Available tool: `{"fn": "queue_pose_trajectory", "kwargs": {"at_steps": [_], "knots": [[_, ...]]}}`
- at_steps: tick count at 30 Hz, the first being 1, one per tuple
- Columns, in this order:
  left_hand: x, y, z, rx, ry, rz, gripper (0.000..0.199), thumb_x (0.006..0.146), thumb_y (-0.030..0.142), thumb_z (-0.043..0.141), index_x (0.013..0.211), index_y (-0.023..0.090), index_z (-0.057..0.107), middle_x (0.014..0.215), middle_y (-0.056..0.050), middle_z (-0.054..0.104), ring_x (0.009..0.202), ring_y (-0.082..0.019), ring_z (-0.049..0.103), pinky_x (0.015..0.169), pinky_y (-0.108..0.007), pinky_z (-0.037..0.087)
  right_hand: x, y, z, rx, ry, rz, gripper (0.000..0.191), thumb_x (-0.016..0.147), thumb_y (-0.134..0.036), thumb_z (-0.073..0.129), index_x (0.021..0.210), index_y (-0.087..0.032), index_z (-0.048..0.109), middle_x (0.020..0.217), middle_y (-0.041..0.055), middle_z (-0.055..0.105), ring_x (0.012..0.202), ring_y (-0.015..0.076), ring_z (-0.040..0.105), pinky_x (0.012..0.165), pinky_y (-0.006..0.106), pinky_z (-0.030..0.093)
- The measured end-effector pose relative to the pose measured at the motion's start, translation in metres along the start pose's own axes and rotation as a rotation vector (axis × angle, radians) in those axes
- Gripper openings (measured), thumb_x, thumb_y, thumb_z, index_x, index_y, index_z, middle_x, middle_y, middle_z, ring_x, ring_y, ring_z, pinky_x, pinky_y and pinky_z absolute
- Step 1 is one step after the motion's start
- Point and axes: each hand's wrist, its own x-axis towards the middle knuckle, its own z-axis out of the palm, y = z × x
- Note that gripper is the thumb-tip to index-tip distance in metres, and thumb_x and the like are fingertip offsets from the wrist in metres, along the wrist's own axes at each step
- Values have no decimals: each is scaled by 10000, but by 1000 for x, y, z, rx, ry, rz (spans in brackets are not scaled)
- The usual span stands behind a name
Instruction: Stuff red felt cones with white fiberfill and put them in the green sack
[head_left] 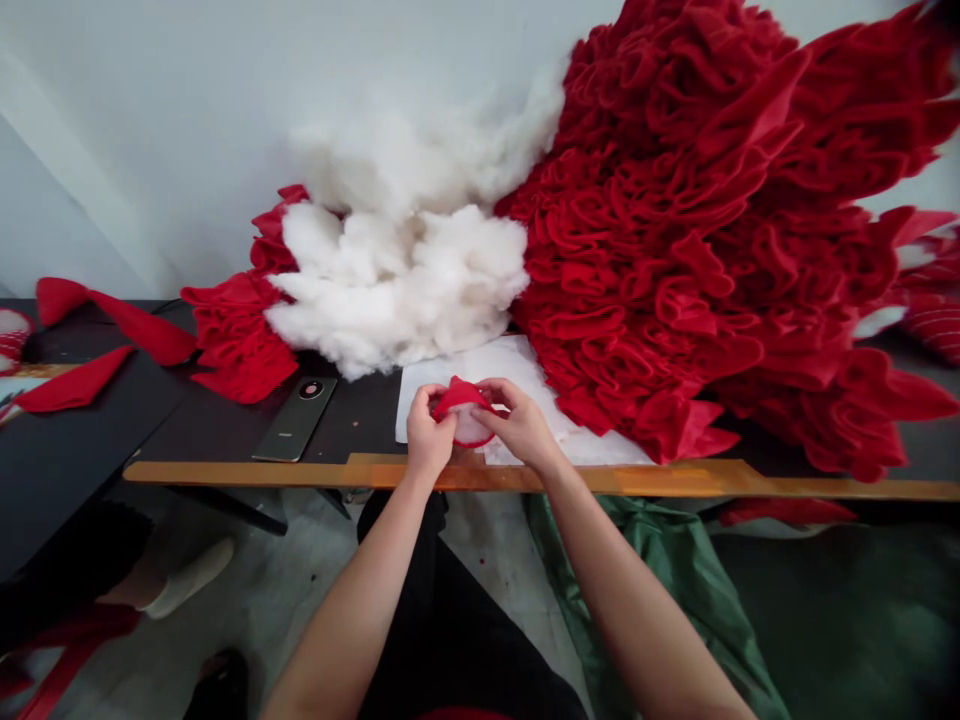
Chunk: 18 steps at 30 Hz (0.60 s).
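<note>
Between my two hands is a small red felt piece with a white, fluffy-looking round middle and a red rim; its exact kind is hard to make out. My left hand grips its left side, fingers closed on the edge. On the other side my right hand pinches the right edge with thumb and fingers. The piece is held just above white paper sheets near the table's front edge. Behind it lies a heap of white stuffing.
A tall heap of red felt pieces fills the right side. A smaller red stack and a phone lie left. Orange tape runs along the table edge. Below hangs green cloth; another person's foot shows lower left.
</note>
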Motion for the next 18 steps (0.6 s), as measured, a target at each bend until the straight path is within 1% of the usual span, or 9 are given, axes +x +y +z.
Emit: {"fn": "queue_pose_trajectory", "kwargs": {"at_steps": [3, 5, 7, 10, 11, 13, 15, 16, 18], "knots": [[1, 0, 1, 45, -1, 55, 249, 611, 50, 520, 813, 191, 555, 812, -7, 609, 762, -161, 575, 740, -285, 458, 4, 4, 5, -244, 128, -10, 105, 631, -194, 519, 732, -196, 549, 666, 0, 567, 650, 165, 538, 626, 294, 437], [2, -1, -1, 87, 32, 72, 226, 605, 49, 524, 779, 191, 553, 785, -5, 601, 733, -159, 564, 728, -287, 454, 4, 9, 8, -324, 218, 23, 83, 624, -182, 498, 699, -197, 530, 620, -7, 534, 614, 164, 515, 611, 295, 421], [4, -3, -2, 106, 46, 63, 245, 589, 38, 519, 779, 190, 548, 784, -5, 596, 734, -160, 563, 728, -288, 455, 2, 12, 11, -287, 220, 34, 153, 623, -197, 505, 769, -191, 549, 675, 9, 553, 651, 173, 534, 615, 293, 433], [5, -3, -2, 76, 15, 14, 291, 573, 33, 508, 817, 190, 535, 800, -6, 599, 737, -158, 573, 716, -281, 462, 3, 13, 13, -176, 124, -9, 374, 628, -247, 552, 996, -180, 556, 904, 64, 595, 781, 189, 575, 676, 303, 472], [5, -2, -2, 62, -3, 3, 289, 578, 38, 509, 823, 190, 530, 799, -5, 599, 733, -156, 575, 711, -279, 463, 4, 13, 14, -172, 105, -21, 415, 624, -255, 566, 1032, -182, 550, 953, 73, 595, 806, 190, 578, 700, 308, 475], [4, -1, 0, 53, -44, 11, 272, 590, 49, 514, 821, 193, 524, 792, 0, 600, 730, -153, 578, 709, -276, 463, 7, 11, 16, -235, 105, -10, 334, 623, -248, 567, 951, -187, 572, 896, 59, 608, 775, 188, 572, 713, 311, 460], [3, 1, 0, 78, -79, 53, 246, 602, 53, 516, 803, 195, 525, 783, 4, 597, 728, -150, 575, 710, -272, 459, 10, 9, 17, -318, 163, 32, 156, 631, -223, 532, 782, -193, 563, 732, 24, 592, 691, 178, 548, 675, 301, 433], [2, 2, -1, 97, -82, 73, 230, 608, 53, 516, 788, 196, 525, 775, 6, 592, 722, -148, 570, 707, -270, 456, 10, 9, 18, -339, 199, 54, 95, 637, -212, 511, 725, -197, 542, 671, 10, 573, 657, 174, 535, 651, 294, 417], [1, 3, -3, 120, -60, 87, 217, 614, 46, 513, 771, 196, 519, 771, 6, 582, 723, -146, 561, 709, -269, 451, 10, 10, 19, -334, 250, 79, 63, 647, -201, 483, 697, -199, 521, 625, -2, 558, 620, 167, 522, 620, 283, 397]]}}
